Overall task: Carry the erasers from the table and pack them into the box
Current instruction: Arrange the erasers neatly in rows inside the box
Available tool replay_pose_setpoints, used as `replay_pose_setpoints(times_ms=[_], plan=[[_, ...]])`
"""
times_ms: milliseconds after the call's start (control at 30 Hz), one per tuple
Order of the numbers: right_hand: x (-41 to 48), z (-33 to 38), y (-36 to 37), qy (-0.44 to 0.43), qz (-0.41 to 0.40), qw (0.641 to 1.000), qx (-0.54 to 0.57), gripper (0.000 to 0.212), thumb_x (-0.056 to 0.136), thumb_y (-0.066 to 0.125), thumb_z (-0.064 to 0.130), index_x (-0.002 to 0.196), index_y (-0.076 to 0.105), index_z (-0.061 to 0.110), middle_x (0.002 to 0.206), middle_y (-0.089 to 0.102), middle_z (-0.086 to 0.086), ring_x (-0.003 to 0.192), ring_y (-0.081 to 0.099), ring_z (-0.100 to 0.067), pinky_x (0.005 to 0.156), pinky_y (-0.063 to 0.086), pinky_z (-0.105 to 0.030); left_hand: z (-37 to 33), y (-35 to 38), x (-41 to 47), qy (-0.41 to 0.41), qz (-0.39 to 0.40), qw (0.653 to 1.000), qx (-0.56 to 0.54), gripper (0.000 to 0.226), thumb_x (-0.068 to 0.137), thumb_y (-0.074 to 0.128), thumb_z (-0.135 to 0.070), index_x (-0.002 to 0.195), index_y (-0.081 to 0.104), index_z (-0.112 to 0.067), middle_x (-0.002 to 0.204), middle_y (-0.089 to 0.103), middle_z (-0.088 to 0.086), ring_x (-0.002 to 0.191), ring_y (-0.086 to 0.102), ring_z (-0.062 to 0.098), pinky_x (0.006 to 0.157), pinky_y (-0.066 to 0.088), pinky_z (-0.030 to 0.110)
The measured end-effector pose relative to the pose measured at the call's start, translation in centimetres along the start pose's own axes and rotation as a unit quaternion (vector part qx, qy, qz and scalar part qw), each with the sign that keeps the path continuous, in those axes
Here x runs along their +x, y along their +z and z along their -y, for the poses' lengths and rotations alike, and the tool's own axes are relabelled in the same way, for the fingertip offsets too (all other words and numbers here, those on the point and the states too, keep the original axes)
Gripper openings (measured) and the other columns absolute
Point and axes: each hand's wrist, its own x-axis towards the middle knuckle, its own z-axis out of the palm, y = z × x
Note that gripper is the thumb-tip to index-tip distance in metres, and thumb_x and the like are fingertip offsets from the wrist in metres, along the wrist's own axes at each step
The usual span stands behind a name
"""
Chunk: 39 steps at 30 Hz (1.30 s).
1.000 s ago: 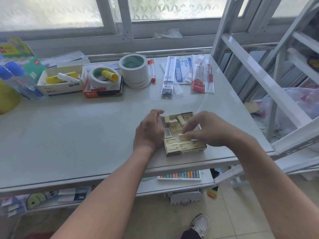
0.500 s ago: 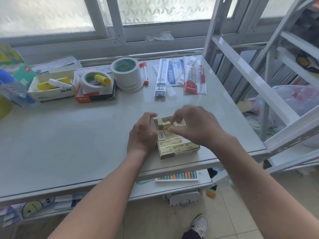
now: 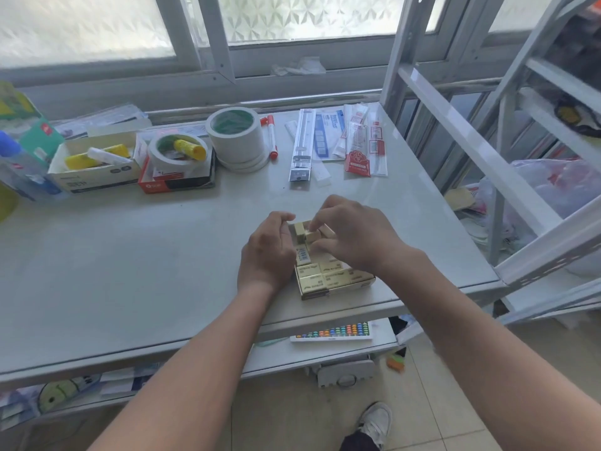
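1. Erasers [image 3: 328,278]: pale gold sleeves with dark print.
2. Table [image 3: 130,255]: plain pale grey.
3. Tape roll [image 3: 234,136]: white, green core.
4. Marker [image 3: 272,135]: white, red ends.
5. Glue stick [image 3: 190,148]: yellow.
6. Abacus [image 3: 331,332]: white frame, multicoloured beads.
7. Window glass [image 3: 302,14]: frosted, triangular pattern.

L hand [image 3: 267,252]: ur palm curled, fingers bent, mid-frame, just left of R.
R hand [image 3: 354,234]: ur fingers pinched down, thumb tucked under.
Forearms: both bare, rising from frame bottom, converging at center.
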Motion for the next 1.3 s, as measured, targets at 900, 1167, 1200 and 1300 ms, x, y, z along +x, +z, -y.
replay_pose_setpoints(times_ms=[900, 1167, 1200, 1300], plan=[[-4.9, -1.8, -2.7, 0.123, 0.065, 0.988, 0.066, 0.013, 0.092, 0.055, 0.040, 0.098, 0.061, 0.031, 0.085, 0.064, 0.013, 0.080, 0.058, -0.006, 0.063, 0.043, -0.028, 0.0, -0.1, 0.1, -0.014, 0.001, 1.000, -0.016, 0.026, 0.097, 0.038, -0.019, 0.111, 0.060, -0.021, 0.112, 0.068, 0.002, 0.102, 0.060, 0.026, 0.083, 0.047, 0.035], [-4.7, -0.9, -2.3, 0.121, 0.046, 0.987, 0.100, 0.015, 0.094, 0.053, 0.034, 0.105, 0.059, 0.028, 0.094, 0.064, 0.008, 0.085, 0.058, -0.012, 0.066, 0.042, -0.028, -0.1, -0.3, 0.1, -0.013, 0.006, 1.000, -0.018, 0.026, 0.097, 0.037, -0.020, 0.111, 0.060, -0.022, 0.110, 0.067, 0.003, 0.099, 0.060, 0.026, 0.081, 0.049, 0.037], [-4.7, -0.7, -2.1, 0.126, 0.038, 0.987, 0.092, 0.015, 0.094, 0.053, 0.034, 0.106, 0.059, 0.028, 0.094, 0.064, 0.009, 0.084, 0.058, -0.013, 0.066, 0.041, -0.029, -0.1, -0.3, 0.1, -0.015, 0.006, 1.000, -0.019, 0.026, 0.097, 0.037, -0.020, 0.111, 0.060, -0.022, 0.109, 0.068, 0.003, 0.099, 0.060, 0.026, 0.081, 0.048, 0.035], [-4.8, -0.3, -1.8, 0.134, 0.012, 0.991, 0.025, 0.016, 0.093, 0.053, 0.037, 0.103, 0.061, 0.028, 0.099, 0.061, 0.006, 0.085, 0.058, -0.017, 0.068, 0.042, -0.031, -0.2, -0.4, 0.0, -0.023, 0.007, 1.000, -0.020, 0.026, 0.097, 0.038, -0.019, 0.111, 0.060, -0.020, 0.110, 0.068, 0.003, 0.100, 0.060, 0.025, 0.077, 0.042, 0.030]])
